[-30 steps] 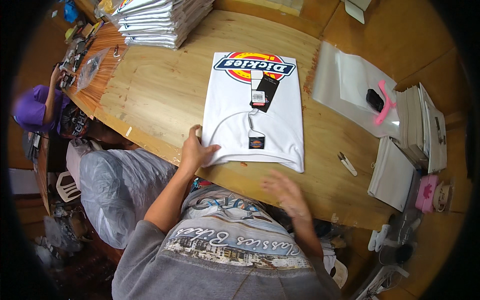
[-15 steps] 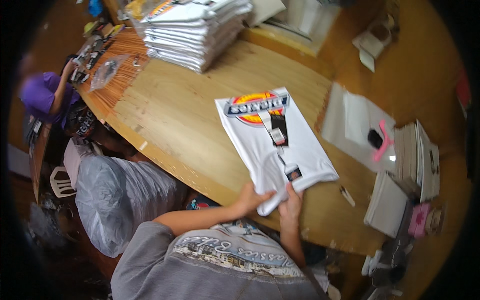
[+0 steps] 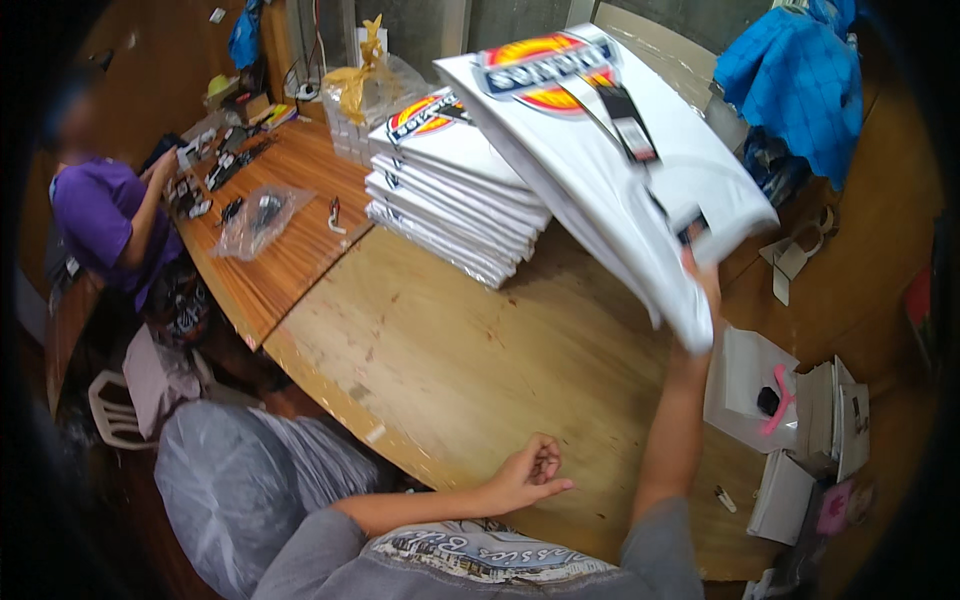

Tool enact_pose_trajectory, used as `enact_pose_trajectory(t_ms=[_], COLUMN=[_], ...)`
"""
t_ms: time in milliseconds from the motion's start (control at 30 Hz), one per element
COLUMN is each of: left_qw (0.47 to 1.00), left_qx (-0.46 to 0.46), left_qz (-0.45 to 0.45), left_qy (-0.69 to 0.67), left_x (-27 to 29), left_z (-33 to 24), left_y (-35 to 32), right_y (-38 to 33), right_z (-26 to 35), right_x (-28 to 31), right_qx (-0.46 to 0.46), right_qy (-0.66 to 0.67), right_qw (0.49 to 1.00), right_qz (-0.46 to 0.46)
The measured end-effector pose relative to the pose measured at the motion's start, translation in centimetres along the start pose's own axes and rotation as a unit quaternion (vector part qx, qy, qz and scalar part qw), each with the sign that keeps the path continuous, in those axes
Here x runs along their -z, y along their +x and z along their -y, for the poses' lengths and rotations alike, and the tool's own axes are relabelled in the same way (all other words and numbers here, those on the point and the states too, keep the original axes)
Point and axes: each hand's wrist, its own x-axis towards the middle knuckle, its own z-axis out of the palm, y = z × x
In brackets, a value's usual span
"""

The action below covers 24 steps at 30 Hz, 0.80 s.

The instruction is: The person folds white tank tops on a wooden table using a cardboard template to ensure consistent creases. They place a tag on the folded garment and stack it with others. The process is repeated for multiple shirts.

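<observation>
Raised over the table at the right is a folded white T-shirt (image 3: 690, 165) with a red, yellow and blue print and a black hang tag (image 3: 628, 122). My right hand (image 3: 704, 285) grips its near end; part of the fingers is hidden by the cloth. My left hand (image 3: 530, 475) holds nothing above the near table edge, fingers loosely curled and thumb held apart. A stack of similar folded T-shirts (image 3: 455, 200) stands at the back, left of the raised shirt and partly behind it.
The wooden table (image 3: 430, 350) spans the middle. A clear plastic bag (image 3: 262, 220) lies at its left. Grey-white bags (image 3: 235, 490) stand at the lower left, near a person in purple (image 3: 105, 215). White boxes (image 3: 785, 495) and a pink object (image 3: 780, 400) sit right; blue cloth (image 3: 800, 85) hangs behind.
The shirt has been lifted off the table and carried away from me toward the stack, in my right hand. My left hand has let go of it. The view has shifted.
</observation>
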Motion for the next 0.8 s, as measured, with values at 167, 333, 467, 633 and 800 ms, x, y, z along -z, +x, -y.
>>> enact_pose_trajectory(t_ms=[167,333,467,633,800], left_qw=[0.992,0.991,0.989,0.989,0.957], left_qx=[0.003,0.046,0.075,0.131,0.195], left_qz=[-0.117,-0.125,-0.11,0.014,0.182], left_qy=[0.035,0.022,0.058,0.069,0.118], left_x=[7.7,11.1,11.8,10.6,7.5], left_z=[-1.5,-1.3,-0.3,2.9,6.0], left_y=[-1.1,-1.2,-1.3,-1.9,-1.5], right_y=[15.3,21.2,15.0,-3.6,-32.4], right_z=[-8.5,-17.7,-13.7,-7.0,3.7], right_x=[-5.7,-3.2,-6.6,0.7,7.6], right_qx=[0.022,-0.142,-0.154,0.001,-0.122], right_qy=[-0.012,-0.004,-0.087,-0.241,-0.201], right_qw=[0.997,0.989,0.973,0.966,0.971], right_qz=[0.074,-0.042,-0.147,-0.094,-0.054])
